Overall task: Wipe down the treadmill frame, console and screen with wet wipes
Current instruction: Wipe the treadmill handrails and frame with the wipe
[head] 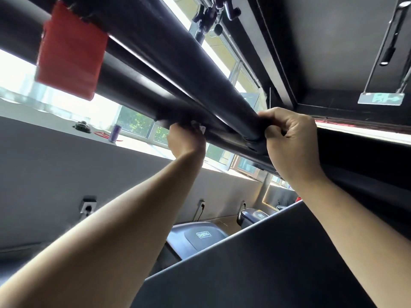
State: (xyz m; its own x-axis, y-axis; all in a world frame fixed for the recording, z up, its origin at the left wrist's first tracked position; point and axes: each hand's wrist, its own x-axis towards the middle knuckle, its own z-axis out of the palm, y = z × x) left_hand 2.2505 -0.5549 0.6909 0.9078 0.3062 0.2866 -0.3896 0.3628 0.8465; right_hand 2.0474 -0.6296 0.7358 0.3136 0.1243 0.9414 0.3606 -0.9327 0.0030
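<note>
Treadmill bar (pixel 155 70) runs overhead, rigid and smooth, likely slick when wet. Left hand (pixel 185 141) pinches a soft, limp wipe (pixel 201 128) against its underside; right hand (pixel 289 138) clenches round the bar's end, a sound bracing hold.

open: gap under frame bar (pixel 155 70) | blocked: red tag (pixel 69 56) left, dark panel (pixel 266 263) below

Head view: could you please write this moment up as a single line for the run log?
step: bar wipe-down | left hand: holds wipe against bar | right hand: grips bar | red tag: hangs at upper left
</note>
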